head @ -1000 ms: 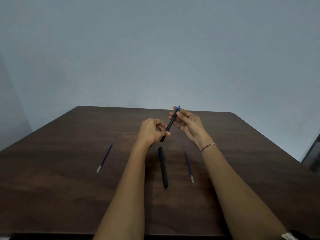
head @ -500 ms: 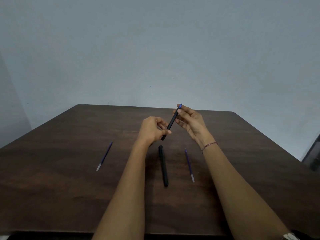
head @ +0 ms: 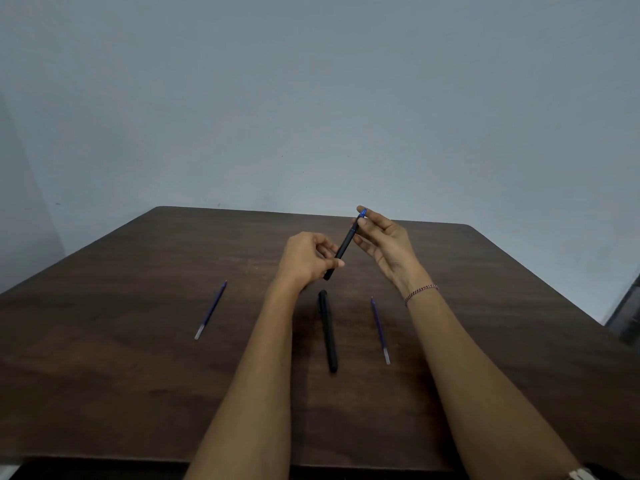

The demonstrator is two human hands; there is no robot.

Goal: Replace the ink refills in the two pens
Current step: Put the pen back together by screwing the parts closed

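Head view from above the arms shows a person holding one black pen (head: pixel 343 249) up over the tabletop (head: pixel 138 375), slanted, its blue end uppermost. The left hand (head: pixel 304 258) has its grip closed around the lower barrel, thumb pressed across it; the right hand (head: pixel 384 245) pinches the blue end between thumb and fingertips (head: pixel 362 222), the other fingers spread loose. A pen like this should be light and stiff, with a smooth barrel that could twist in dry fingers, so I'd guess the steady hold belongs low on the barrel while the blue end does the turning or pulling. The second pen (head: pixel 328 330) lies flat between the forearms, untouched. A slim refill (head: pixel 380 330) lies just to its right, and another refill (head: pixel 211 310) rests well apart to the left; both look thin and springy, best lifted near the middle and kept from bending. Whether the blue end is a cap, a tip or a screw piece is too small to tell, and I can't say which refills are new or spent.
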